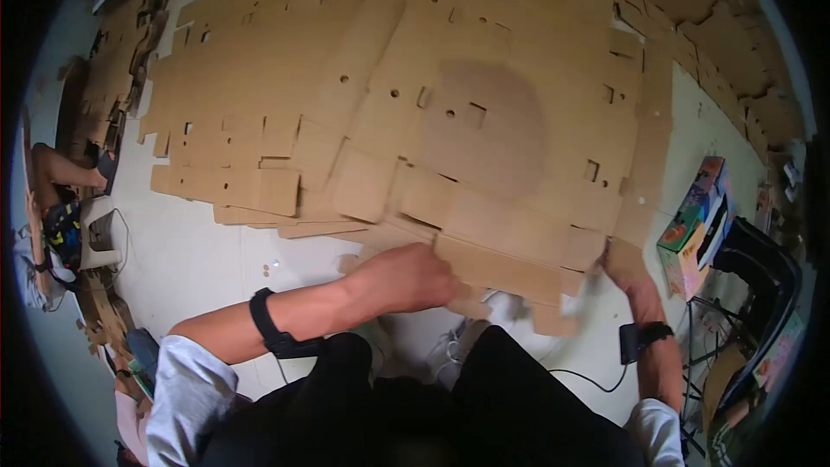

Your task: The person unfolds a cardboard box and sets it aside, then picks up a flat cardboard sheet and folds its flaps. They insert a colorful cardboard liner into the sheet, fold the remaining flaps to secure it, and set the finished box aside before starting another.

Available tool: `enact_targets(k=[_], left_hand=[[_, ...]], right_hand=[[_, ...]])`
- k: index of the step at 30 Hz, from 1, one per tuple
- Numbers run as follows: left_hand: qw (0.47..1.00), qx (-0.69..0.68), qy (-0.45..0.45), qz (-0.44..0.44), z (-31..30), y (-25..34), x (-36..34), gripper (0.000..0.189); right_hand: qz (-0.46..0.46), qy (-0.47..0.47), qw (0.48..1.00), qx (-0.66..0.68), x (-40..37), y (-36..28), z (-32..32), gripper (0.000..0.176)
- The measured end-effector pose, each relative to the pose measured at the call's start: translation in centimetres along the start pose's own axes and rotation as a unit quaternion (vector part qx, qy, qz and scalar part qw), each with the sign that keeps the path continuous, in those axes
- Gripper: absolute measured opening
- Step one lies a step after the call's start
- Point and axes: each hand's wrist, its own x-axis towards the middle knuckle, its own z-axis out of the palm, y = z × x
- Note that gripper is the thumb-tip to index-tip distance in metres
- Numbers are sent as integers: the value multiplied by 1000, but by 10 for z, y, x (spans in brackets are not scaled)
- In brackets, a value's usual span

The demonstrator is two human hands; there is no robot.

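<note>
A large flat cardboard sheet (501, 216) with slots, round holes and cut flaps spreads out in front of me, a darker round patch on its upper part. My left hand (402, 278) is closed at its near edge, fingers curled round a flap and mostly hidden. At the right end of that edge, my right hand (627, 272) is slightly blurred; its fingers look closed on the cardboard border. Black straps circle both wrists, and the right one carries a small black device (629, 344) with a cable.
More layered cardboard (251, 186) lies to the left. At right stand a colourful printed box (694, 229) and a black chair (769, 268). Another person's leg (69, 171) shows at far left, near a white stool (99, 229). My shoes (450, 350) are below the sheet's edge.
</note>
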Motion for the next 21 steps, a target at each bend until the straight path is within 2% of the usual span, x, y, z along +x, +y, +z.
enact_targets(k=[1,4,7,9,10,11,13,15,16,18,19,21], left_hand=[[997,19,-69,-10,1,1,1,15],[990,46,-136,9,6,9,6,17],[990,-102,-95,-33,1,8,4,18],[967,-248,-8,-61,-7,-1,-2,19],[943,-321,34,-76,-7,-6,-9,20],[936,-308,92,-145,7,-13,-15,21],[897,-269,209,-282,47,-34,-26,23],[871,-191,174,-418,52,-45,-44,22],[847,-223,188,-444,49,-47,-47,23],[793,-285,216,-494,40,-47,-52,29],[798,-284,228,-479,42,-47,-53,32],[809,-278,251,-453,45,-49,-56,39]], right_hand=[[-24,-2,1000,14,-13,8,27,36],[-86,12,996,1,-52,18,116,36],[-121,118,973,-158,-73,13,183,42],[-202,89,913,-342,-73,9,196,49],[-235,103,885,-387,-64,5,198,47],[-293,159,841,-426,-60,5,199,39],[-388,198,808,-398,-57,12,190,31],[-290,186,852,-395,-60,20,170,27],[-240,178,870,-393,-61,25,160,25],[-215,109,902,-357,-59,50,142,29],[-201,74,917,-337,-63,60,148,31],[-162,144,930,-298,-83,71,179,38]])
